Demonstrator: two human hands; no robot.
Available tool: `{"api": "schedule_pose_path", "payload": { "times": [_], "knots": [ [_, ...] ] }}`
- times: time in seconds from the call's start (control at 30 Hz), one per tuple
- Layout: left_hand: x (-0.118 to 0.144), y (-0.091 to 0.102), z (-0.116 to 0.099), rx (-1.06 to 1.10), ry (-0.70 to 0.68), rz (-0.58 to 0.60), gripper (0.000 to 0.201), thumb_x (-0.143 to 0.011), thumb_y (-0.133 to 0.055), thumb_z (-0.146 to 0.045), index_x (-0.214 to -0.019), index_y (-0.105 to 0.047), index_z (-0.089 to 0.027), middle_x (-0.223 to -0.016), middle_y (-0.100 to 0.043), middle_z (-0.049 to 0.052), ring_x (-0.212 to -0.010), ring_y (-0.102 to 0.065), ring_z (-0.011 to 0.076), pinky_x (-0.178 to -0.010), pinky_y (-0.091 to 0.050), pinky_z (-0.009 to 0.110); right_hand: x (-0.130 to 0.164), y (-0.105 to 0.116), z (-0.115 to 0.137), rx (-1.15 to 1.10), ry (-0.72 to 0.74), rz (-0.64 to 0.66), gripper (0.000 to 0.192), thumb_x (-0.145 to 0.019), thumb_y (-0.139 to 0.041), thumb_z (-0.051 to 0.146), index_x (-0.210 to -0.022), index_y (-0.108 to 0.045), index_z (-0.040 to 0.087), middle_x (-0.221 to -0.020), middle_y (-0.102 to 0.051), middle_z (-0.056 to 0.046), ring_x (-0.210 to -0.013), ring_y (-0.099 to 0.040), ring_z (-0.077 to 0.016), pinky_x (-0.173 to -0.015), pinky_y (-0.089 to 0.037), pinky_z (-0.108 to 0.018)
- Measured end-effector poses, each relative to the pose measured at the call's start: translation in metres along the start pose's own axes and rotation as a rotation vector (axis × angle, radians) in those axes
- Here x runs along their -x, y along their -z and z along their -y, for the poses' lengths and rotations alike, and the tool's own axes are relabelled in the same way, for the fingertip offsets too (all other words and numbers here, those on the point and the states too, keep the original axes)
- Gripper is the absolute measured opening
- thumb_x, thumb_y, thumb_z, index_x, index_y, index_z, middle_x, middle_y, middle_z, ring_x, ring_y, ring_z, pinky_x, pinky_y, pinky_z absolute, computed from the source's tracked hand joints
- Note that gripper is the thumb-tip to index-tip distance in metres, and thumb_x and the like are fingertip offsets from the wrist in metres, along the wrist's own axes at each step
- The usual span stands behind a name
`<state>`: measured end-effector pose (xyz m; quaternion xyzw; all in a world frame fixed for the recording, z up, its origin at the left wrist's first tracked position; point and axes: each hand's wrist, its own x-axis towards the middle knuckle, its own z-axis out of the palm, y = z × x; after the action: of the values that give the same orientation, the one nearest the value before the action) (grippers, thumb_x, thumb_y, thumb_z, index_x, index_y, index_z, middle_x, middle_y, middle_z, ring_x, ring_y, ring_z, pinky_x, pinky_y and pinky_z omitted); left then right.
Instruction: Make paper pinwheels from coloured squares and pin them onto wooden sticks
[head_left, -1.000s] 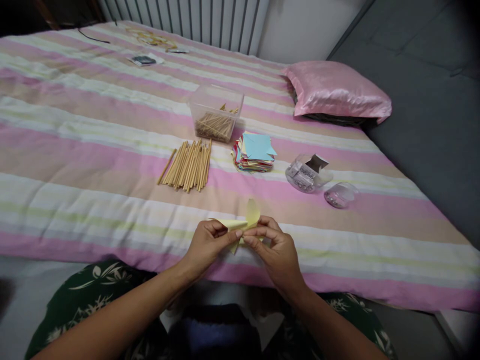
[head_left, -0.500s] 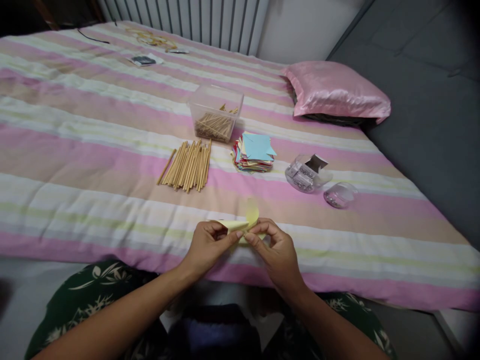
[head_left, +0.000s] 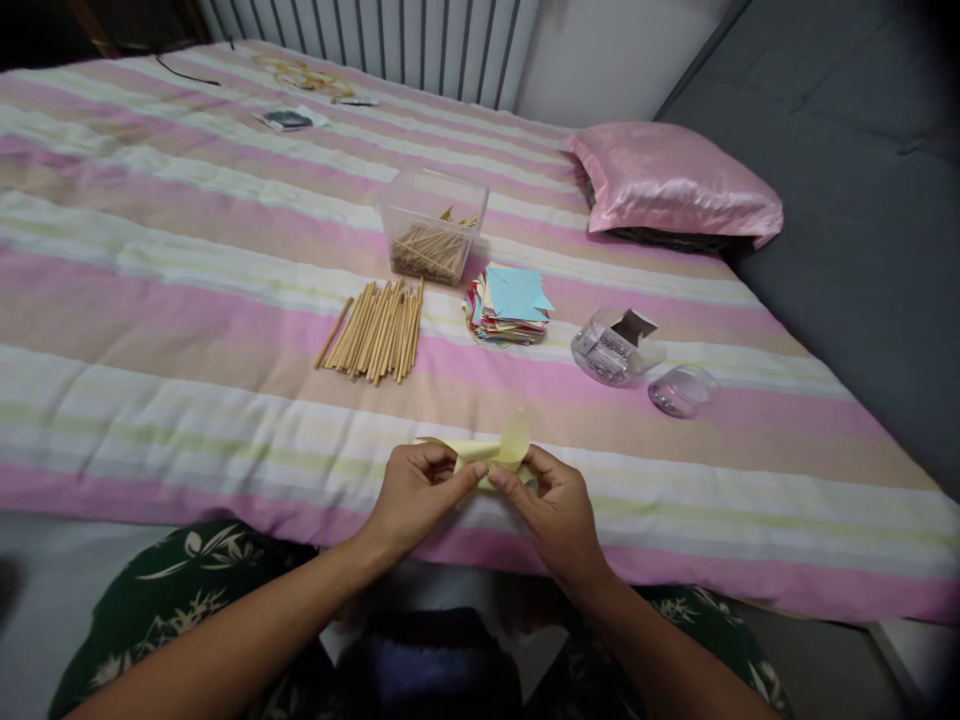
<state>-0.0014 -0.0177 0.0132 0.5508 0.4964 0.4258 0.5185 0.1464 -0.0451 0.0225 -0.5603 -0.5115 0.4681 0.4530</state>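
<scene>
A pale yellow piece of paper, partly curled, is held between my two hands just above the near edge of the bed. My left hand pinches its left side, the thumb pressed on the front near the middle. On the other side my right hand grips it, thumb tip close to the left thumb. One paper flap stands up and bends over near the right fingers. Whatever lies under the thumbs is too small to make out. Beyond the hands is a stack of coloured paper pieces, a light blue one on top.
Left of the stack lies a bundle of thin wooden sticks; behind it stands a clear plastic box with more sticks. Rightward are two clear containers of small pieces, one larger, one smaller. A pink pillow rests on the striped bed.
The standing paper flap has shifted right and opened wider. My right index finger has moved back from the paper's middle, while both thumbs stay nearly in place.
</scene>
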Motion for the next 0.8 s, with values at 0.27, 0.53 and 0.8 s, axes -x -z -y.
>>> {"api": "schedule_pose_path", "payload": {
  "times": [0.27, 0.53, 0.8],
  "knots": [
    [0.0011, 0.0003, -0.0004, 0.015, 0.016, -0.010, 0.035, -0.065, -0.068, -0.033, -0.044, -0.046, -0.016, -0.043, -0.034, -0.006, -0.042, -0.028, 0.0054, -0.039, -0.021, 0.020, 0.0011, -0.0014, 0.0026, 0.054, 0.031, -0.002, 0.024, -0.076, -0.064, 0.035, -0.092, -0.069, 0.018, -0.084, -0.070, -0.005, -0.077, -0.062, -0.0189, -0.072, -0.048, -0.031],
    [0.0013, 0.0003, 0.0010, 0.018, 0.029, -0.014, 0.038, -0.064, -0.068, -0.034, -0.042, -0.043, -0.016, -0.043, -0.031, -0.007, -0.042, -0.025, 0.0053, -0.039, -0.018, 0.020, 0.0008, -0.0020, 0.0023, 0.052, 0.019, -0.016, 0.024, -0.075, -0.065, 0.036, -0.091, -0.070, 0.018, -0.081, -0.070, -0.004, -0.075, -0.063, -0.0184, -0.072, -0.050, -0.032],
    [-0.0006, -0.0005, 0.0008, 0.043, 0.110, 0.004, 0.038, -0.062, -0.068, -0.035, -0.042, -0.040, -0.017, -0.044, -0.028, -0.007, -0.042, -0.025, 0.0054, -0.041, -0.017, 0.021, 0.0007, -0.0033, 0.0010, 0.025, -0.008, -0.022, 0.021, -0.074, -0.066, 0.035, -0.084, -0.064, 0.017, -0.078, -0.068, -0.003, -0.072, -0.062, -0.0159, -0.067, -0.048, -0.027]
  ]
}}
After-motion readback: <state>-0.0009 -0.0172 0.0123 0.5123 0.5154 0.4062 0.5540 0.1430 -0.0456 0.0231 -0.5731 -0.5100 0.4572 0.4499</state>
